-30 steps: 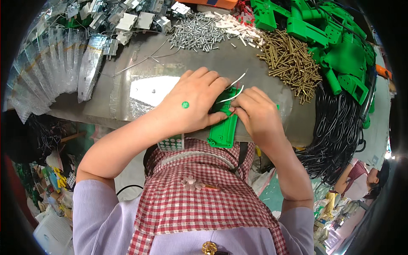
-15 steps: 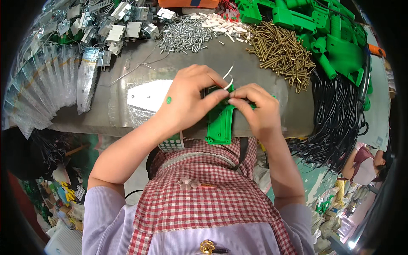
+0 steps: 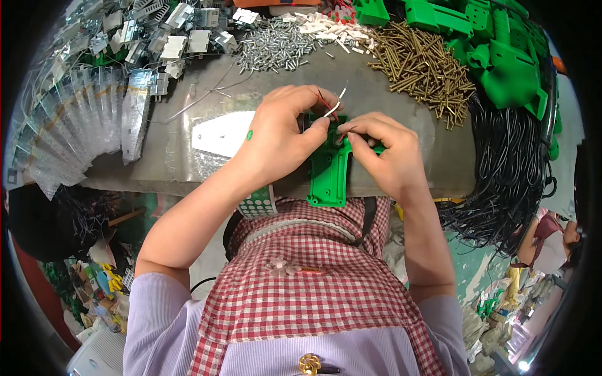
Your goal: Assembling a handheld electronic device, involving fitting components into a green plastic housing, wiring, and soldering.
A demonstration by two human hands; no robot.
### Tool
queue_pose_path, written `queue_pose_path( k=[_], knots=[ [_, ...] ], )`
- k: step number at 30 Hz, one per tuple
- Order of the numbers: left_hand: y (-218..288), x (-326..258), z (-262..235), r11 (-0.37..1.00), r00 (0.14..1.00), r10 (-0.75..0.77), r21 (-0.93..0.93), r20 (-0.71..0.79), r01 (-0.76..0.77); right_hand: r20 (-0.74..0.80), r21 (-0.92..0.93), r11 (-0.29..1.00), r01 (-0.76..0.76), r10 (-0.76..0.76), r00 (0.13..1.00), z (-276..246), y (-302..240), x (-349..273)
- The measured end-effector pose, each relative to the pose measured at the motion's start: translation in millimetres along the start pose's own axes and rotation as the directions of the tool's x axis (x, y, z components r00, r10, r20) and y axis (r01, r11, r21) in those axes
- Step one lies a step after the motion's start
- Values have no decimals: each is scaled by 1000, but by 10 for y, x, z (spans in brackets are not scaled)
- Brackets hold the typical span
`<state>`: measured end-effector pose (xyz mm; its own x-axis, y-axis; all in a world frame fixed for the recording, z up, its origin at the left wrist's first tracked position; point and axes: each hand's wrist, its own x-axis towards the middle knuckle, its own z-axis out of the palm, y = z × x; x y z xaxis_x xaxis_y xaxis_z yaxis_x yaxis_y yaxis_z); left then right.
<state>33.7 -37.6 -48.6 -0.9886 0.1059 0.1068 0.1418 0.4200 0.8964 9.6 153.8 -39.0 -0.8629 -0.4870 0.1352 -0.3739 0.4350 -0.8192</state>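
Note:
A green plastic housing (image 3: 328, 178) with an open, ribbed inside lies at the table's front edge. My left hand (image 3: 282, 128) curls round its far left part, the hidden fingers closed on it. By that thumb, a white wire (image 3: 335, 108) and a red wire (image 3: 324, 99) stick up with free ends. My right hand (image 3: 390, 150) pinches a thin dark-red wire (image 3: 346, 133) between thumb and forefinger, over the housing's right side. A small green round sticker (image 3: 249, 135) is stuck on the back of my left hand.
Silver screws (image 3: 276, 47), white sleeves (image 3: 338, 28) and long brass screws (image 3: 423, 72) lie in heaps at the back. Green housings (image 3: 501, 62) and black cables (image 3: 501, 169) are at right. Metal parts (image 3: 169, 47) and clear bubble bags (image 3: 88, 119) fill the left. A co-worker (image 3: 545, 241) is at far right.
A red wire now shows beside the white one near my left thumb. My right hand's fingers have come away from the white wire and pinch a thin dark-red one.

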Motion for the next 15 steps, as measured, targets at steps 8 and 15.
queue_pose_path(
  k=[8,15],
  knots=[
    [52,32,-20,999,998,-49,0,45,49,-149,-52,998,-43,35,988,148,-107,73],
    [19,24,-37,997,999,41,59,-4,-40,-188,-175,984,32,-65,980,212,-52,78]
  ],
)
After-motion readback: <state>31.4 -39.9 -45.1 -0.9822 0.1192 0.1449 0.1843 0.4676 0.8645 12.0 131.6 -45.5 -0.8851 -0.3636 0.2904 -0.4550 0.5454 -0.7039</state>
